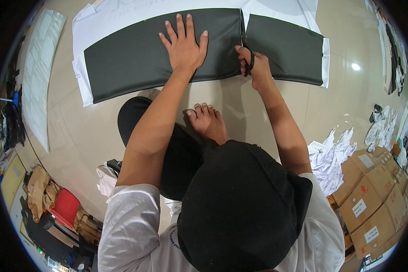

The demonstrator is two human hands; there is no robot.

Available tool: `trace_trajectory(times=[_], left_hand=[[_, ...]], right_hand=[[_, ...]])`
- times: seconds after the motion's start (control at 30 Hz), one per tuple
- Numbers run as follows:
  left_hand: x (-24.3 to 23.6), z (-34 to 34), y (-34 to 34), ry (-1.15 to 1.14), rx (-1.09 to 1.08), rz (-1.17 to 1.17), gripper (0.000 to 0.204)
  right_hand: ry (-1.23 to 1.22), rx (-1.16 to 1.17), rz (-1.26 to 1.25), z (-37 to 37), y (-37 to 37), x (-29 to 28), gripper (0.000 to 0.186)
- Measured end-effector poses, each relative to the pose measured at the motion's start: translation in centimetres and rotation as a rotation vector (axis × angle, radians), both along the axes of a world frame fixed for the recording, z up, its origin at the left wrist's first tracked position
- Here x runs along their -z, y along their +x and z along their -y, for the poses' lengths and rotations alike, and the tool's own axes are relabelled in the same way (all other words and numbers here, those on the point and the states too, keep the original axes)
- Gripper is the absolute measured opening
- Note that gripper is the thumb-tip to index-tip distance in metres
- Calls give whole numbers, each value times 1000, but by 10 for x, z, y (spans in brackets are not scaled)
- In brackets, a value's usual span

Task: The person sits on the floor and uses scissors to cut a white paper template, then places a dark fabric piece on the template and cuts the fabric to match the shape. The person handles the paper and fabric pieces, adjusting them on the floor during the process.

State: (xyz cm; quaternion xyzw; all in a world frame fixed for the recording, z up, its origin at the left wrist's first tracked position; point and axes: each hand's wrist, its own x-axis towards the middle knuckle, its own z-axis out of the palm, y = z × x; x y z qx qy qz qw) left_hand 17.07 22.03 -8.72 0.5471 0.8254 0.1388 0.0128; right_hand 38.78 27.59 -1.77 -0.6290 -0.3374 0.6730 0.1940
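Note:
My left hand (185,49) lies flat on the dark grey fabric (127,59), fingers spread and pointing away from me. The fingers of my right hand (257,65) are wrapped round the black handles of a pair of scissors (249,59). Their blades point away from me, along a split in the fabric. A smaller dark fabric section (290,50) lies right of the split, parted from the larger one at the far edge. My right hand hides whether they join at the near edge. White cloth (84,34) lies underneath and shows beyond both ends.
Tiled floor (240,106) surrounds the fabric, with my bare foot (208,122) just below it. Crumpled white scraps (331,156) and stacked cardboard boxes (367,199) are at right. A long white patterned panel (41,77) lies at left, and a red object (65,207) stands lower left.

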Motion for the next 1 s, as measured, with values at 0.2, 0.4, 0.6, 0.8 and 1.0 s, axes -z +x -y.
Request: trace_trajectory(times=[0.2,0.4,0.6,0.8,1.0], left_hand=[[0,0,0,7,0,-4,79],[0,0,0,6,1,-6,79],[3,0,-1,0,2,-19,79],[3,0,-1,-1,1,-23,79],[4,0,-1,2,-2,-24,79]], right_hand=[[2,17,-3,-1,-1,6,39],[7,8,-16,0,-1,6,38],[17,4,-34,1,0,6,38],[42,2,-30,2,2,12,33],[49,-6,-12,0,2,15,31]])
